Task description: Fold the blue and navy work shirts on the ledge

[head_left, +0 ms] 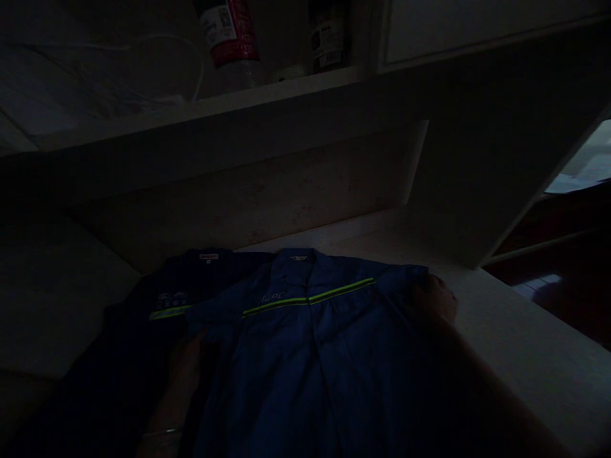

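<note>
The left hand (184, 369) lies at the left edge of the blue cotton work shirt with a yellow-green reflective chest stripe (305, 343), its fingers resting on the cloth where that shirt meets the darker garment beside it; the gloom hides whether its grip is pinching the fabric or merely lying flat on it. A thin pale bangle (162, 434) circles that wrist. The right hand (436, 299) sits on the shirt's right shoulder, near the sleeve seam, and its grip is just as hard to read: the fingers look curled over the cloth, yet I cannot tell if they hold it. The blue shirt lies front-up and spread flat on the pale counter (525, 343), collar away from the person, its lower part cut off by the frame. Partly under its left side lies a dark navy shirt with a white collar label and a short reflective strip (157, 305), mostly lost in shadow. Above, a pale shelf (286, 89) carries a clear plastic bottle with a red label (229, 35) and a dark jar (329, 35), both cut off at the top.
</note>
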Demonstrator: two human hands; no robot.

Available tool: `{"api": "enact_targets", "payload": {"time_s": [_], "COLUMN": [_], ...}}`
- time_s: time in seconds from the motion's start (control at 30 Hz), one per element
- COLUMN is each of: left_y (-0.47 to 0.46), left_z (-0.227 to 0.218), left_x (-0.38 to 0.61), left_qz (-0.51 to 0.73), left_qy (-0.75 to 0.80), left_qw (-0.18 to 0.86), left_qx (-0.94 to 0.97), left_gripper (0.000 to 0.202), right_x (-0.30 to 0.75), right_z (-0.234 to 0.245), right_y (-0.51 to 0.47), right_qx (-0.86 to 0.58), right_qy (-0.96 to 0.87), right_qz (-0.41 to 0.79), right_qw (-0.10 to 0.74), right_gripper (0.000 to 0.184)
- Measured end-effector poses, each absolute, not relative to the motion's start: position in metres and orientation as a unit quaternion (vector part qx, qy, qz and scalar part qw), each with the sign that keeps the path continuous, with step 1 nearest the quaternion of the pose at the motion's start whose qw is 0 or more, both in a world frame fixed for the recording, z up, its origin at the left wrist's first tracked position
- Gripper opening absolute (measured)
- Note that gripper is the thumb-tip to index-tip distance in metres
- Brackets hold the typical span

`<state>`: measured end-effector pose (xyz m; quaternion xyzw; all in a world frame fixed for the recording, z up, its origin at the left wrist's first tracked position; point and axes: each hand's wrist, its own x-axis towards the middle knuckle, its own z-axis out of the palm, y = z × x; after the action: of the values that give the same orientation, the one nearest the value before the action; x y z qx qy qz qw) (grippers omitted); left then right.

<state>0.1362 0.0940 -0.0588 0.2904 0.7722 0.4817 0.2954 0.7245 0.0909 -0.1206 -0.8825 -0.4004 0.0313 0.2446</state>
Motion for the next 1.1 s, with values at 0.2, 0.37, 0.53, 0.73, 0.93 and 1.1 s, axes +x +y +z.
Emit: {"api": "enact_targets", "payload": {"time_s": [0.2, 0.37, 0.53, 0.73, 0.93, 1.1], "left_y": [0.101, 0.100, 0.109, 0.110, 0.095, 0.094], "left_z": [-0.020, -0.023, -0.050, -0.080, -0.115, -0.117], "left_x": [0.196, 0.254, 0.253, 0.225, 0.218, 0.220], "left_qz": [0.454, 0.250, 0.250, 0.199, 0.140, 0.148], "left_qy": [0.718, 0.570, 0.585, 0.569, 0.570, 0.576], "left_qw": [0.214, 0.319, 0.251, 0.032, -0.015, -0.015], "left_qx": [0.482, 0.714, 0.729, 0.797, 0.809, 0.804], "left_gripper": [0.054, 0.043, 0.039, 0.049, 0.053, 0.053], "right_x": [0.727, 0.731, 0.734, 0.727, 0.723, 0.718], "right_z": [-0.121, -0.128, -0.129, -0.118, -0.107, -0.094], "right_y": [0.091, 0.092, 0.092, 0.062, 0.038, 0.039], "right_qx": [-0.883, -0.878, -0.846, -0.841, -0.865, -0.855], "right_qy": [-0.395, -0.388, -0.336, -0.351, -0.467, -0.500], "right_qz": [0.040, 0.041, 0.015, -0.011, 0.127, 0.122], "right_qw": [0.251, 0.277, 0.414, 0.412, 0.134, 0.055], "right_gripper": [0.051, 0.052, 0.049, 0.049, 0.057, 0.043]}}
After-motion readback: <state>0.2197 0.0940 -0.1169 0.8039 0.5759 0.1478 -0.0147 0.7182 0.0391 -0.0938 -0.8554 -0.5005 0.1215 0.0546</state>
